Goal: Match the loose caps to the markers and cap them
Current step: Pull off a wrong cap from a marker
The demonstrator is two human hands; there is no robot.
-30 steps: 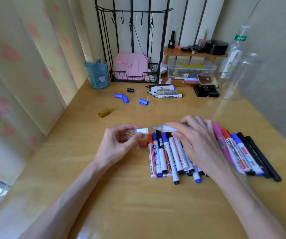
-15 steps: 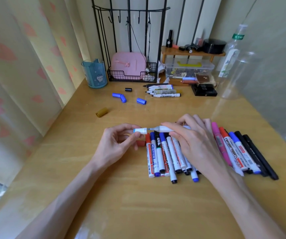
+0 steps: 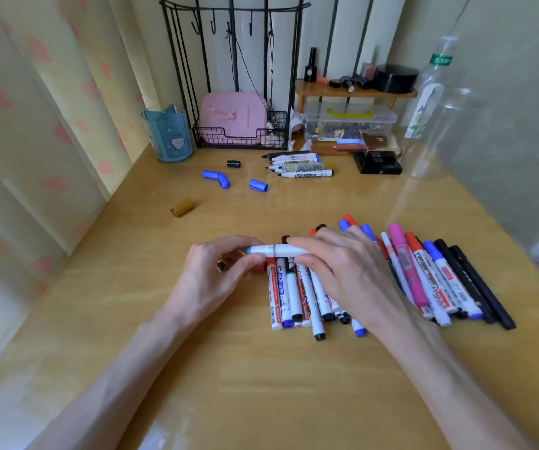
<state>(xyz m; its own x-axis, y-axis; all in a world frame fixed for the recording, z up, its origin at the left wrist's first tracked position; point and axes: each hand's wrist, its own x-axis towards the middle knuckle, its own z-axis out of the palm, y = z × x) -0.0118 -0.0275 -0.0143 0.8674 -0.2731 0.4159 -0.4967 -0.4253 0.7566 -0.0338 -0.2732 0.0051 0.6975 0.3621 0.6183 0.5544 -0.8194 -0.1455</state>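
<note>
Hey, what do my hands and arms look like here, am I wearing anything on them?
No gloves on the left hand or the right hand. The left forearm and right forearm show no sleeves, watch or bracelet as far as the frame reaches. A small dark-gold spot sits at a left-hand finger. It may be a ring, but it is too small to tell.
</note>
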